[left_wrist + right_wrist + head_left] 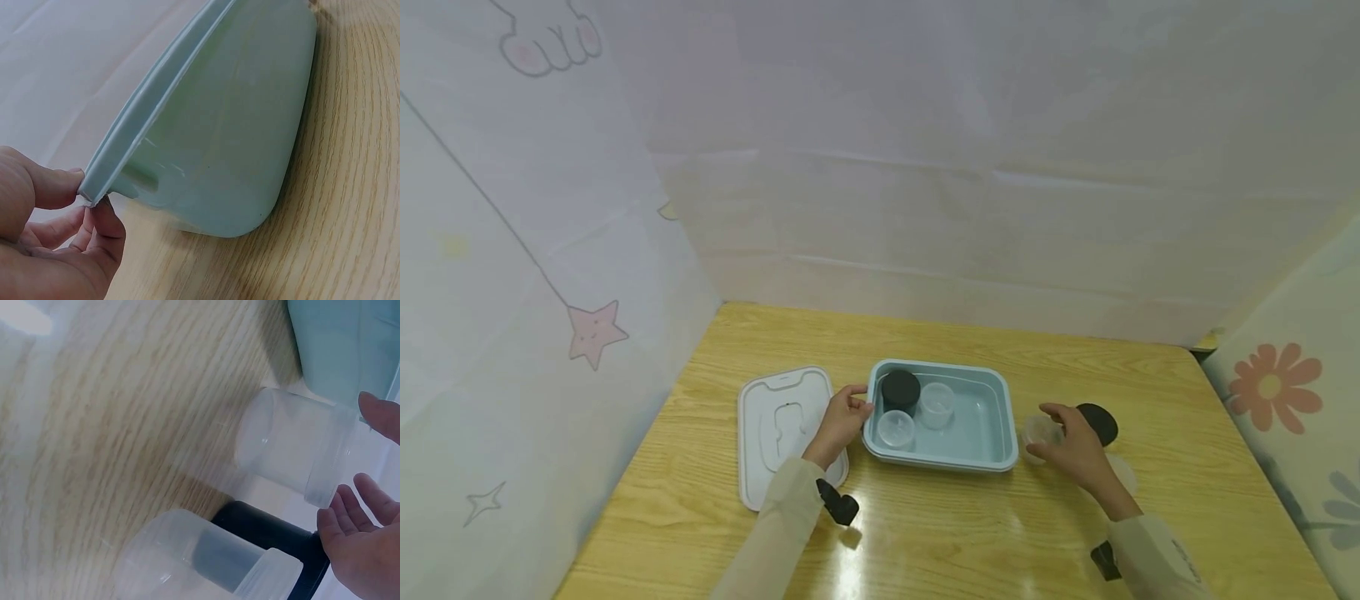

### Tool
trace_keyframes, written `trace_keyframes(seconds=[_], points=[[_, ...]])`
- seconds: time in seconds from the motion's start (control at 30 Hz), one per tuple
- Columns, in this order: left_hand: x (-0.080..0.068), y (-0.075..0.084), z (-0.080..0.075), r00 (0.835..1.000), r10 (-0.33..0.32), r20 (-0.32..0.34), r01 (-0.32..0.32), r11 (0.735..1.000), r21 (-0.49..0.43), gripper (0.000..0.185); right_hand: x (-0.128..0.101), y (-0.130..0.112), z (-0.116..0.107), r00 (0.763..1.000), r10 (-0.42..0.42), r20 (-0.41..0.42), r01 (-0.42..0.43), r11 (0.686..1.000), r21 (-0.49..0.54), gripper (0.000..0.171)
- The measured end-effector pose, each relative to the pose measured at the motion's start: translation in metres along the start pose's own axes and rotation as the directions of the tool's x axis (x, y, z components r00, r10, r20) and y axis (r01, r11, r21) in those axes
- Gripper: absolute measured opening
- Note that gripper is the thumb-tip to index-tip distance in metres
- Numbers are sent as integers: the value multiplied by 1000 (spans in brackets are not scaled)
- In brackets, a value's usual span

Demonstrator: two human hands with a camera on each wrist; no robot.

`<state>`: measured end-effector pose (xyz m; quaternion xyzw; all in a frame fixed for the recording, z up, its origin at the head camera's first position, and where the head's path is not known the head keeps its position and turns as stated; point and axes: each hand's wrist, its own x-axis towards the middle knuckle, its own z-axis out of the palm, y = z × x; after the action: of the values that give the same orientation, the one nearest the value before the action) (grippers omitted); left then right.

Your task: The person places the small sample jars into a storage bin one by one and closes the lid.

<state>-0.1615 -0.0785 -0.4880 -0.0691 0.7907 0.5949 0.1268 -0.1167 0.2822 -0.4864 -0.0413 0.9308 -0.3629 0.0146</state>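
In the head view, my left hand [841,423] pinches the left rim of a light blue plastic bin [977,425]. The left wrist view shows the thumb on top of that rim [103,178] and curled fingers beneath it. Inside the bin, at its left half, are a black-lidded jar [900,388] and two clear jars, one in front [896,429] and one beside it [937,405]. My right hand [1075,446] spreads thumb and fingers around the top of a clear jar [290,444] standing right of the bin; firm contact is not plain.
A white lid [775,429] with a moulded handle lies left of the bin, partly under the left forearm. Beyond the right hand stand a black-lidded container [1097,423] and another clear jar [181,562]. Printed cloth [925,208] hangs behind the wooden table [970,533].
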Motion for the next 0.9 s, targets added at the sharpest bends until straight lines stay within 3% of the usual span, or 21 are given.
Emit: trace_keyframes(seconds=[0.43, 0.9], points=[[0, -1, 3, 1000, -20, 7, 20, 1000, -8, 36, -8, 6, 11, 1000, 3, -15, -2, 1000, 28, 70], [1, -3, 1, 1000, 0, 6, -1, 1000, 6, 36, -13, 5, 15, 1000, 30, -8, -29, 999, 39, 75]])
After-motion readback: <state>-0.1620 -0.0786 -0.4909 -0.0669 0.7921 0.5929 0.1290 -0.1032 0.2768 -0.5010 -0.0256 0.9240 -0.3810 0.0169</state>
